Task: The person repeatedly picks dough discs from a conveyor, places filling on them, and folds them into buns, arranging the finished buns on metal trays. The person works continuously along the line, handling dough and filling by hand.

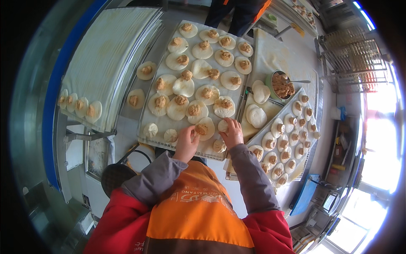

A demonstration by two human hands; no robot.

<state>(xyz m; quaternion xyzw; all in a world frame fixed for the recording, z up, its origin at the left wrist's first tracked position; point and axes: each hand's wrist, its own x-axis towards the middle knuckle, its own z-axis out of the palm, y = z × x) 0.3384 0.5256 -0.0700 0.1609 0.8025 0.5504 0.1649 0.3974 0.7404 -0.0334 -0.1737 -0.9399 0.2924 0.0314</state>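
Before me is a tray [143,127] lined with white cloth, bearing rows of flat round dough wrappers, each with a lump of brown minced filling. At its near edge my left hand [187,143] pinches the left rim of a filled dough wrapper [206,128]. To the right, the fingers of my right hand [233,134] close on a small pleated bun [223,125], which they partly cover. Another pleated bun [219,146] sits between my hands, closer to me. Two more closed buns, one pleated bun [171,135] among them, lie left of my left hand.
At the right a green bowl [282,86] holds minced filling and a spoon. Stacked bare wrappers [256,116] lie beside it. A second tray [304,154] carries many filled wrappers. Cloth-covered trays [105,46] are piled at the left. Someone's dark trousers [228,17] show beyond the table.
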